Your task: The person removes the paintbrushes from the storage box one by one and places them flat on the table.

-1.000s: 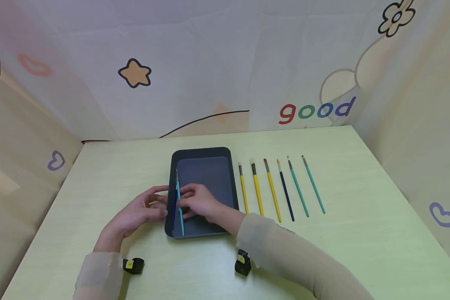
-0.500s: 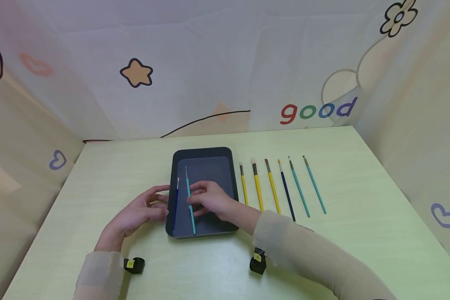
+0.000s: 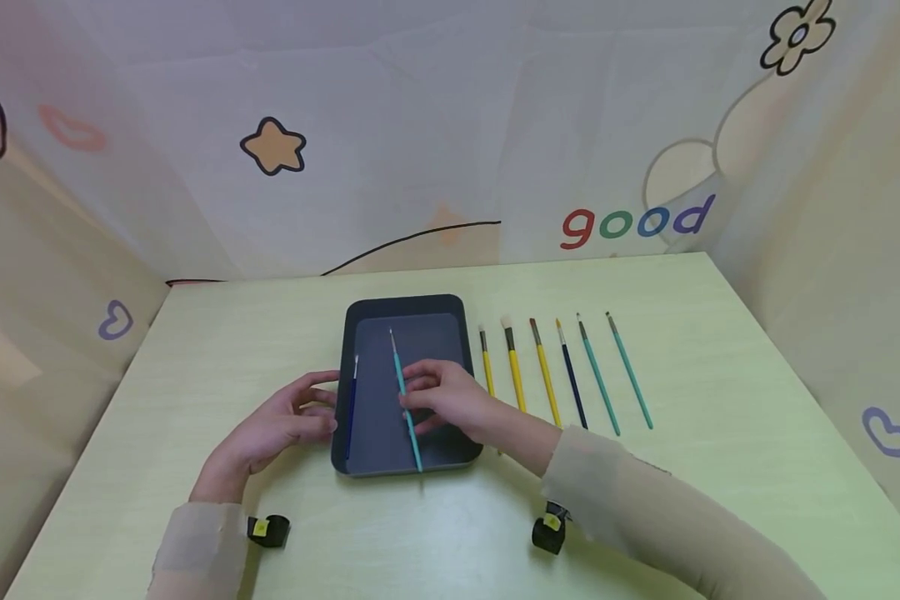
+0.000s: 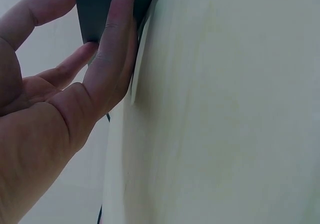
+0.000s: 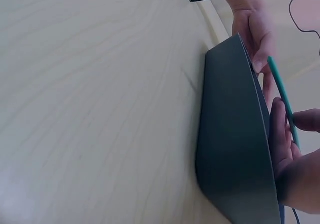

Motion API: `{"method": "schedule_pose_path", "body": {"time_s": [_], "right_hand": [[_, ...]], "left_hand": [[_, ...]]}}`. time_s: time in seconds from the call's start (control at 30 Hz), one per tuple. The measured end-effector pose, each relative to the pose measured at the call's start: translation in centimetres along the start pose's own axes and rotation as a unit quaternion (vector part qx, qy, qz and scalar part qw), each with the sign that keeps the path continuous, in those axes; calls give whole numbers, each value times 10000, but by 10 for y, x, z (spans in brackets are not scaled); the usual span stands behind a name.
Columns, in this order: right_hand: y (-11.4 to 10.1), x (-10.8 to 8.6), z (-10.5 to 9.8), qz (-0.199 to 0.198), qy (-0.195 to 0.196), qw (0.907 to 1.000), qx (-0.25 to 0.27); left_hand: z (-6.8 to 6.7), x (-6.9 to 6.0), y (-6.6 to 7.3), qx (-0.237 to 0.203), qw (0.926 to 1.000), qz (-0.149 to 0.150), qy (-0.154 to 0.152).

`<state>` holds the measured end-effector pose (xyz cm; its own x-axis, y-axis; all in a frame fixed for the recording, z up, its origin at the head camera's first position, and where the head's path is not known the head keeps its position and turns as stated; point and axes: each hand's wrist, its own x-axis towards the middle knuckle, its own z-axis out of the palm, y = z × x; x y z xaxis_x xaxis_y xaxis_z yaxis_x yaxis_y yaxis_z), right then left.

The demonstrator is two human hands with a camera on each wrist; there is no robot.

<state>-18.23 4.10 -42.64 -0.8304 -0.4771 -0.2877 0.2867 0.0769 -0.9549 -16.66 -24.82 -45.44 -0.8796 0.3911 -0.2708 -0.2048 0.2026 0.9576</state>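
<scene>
A turquoise-handled paintbrush [image 3: 407, 408] is pinched between the thumb and fingers of my right hand [image 3: 450, 398]. It slants over the dark grey tray [image 3: 457, 329], its fine tip pointing away from me. Against the tray's left wall, inside, lies a dark blue paintbrush [image 3: 352, 417]. My left hand [image 3: 288, 421] rests against the outside of that wall. In the left wrist view, the left hand's fingers [image 4: 112, 44] touch the tray [image 4: 97, 9] without wrapping round it. The right wrist view has the turquoise handle [image 5: 281, 87] above the tray's rim.
Right of the tray, several paintbrushes lie side by side on the pale table [image 3: 720, 483]: yellow ones [image 3: 515, 379], a dark blue one [image 3: 573, 387] and turquoise ones [image 3: 630, 372]. A printed cloth [image 3: 420, 125] stands behind the table. Small black devices [image 3: 268, 531] sit at both wrists.
My right hand has moved right with the turquoise paintbrush, from beside the dark blue one to over the tray's middle. My left hand has stayed at the tray's left side.
</scene>
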Motion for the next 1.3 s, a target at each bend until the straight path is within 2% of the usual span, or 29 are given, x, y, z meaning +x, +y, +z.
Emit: {"method": "schedule_pose_path", "body": {"time_s": [0.23, 0.7, 0.97, 1.3], "right_hand": [[-1, -11, -21, -22, 40, 9999, -111], [-8, -33, -60, -66, 380, 9992, -103], [-5, -53, -92, -65, 646, 9970, -426], [1, -66, -126, 60, 926, 9923, -819]], "left_hand": [[0, 0, 0, 20, 10000, 37, -1], [3, 1, 0, -21, 10000, 31, -13], [3, -1, 0, -73, 10000, 30, 2], [2, -1, -1, -71, 10000, 19, 38]]}}
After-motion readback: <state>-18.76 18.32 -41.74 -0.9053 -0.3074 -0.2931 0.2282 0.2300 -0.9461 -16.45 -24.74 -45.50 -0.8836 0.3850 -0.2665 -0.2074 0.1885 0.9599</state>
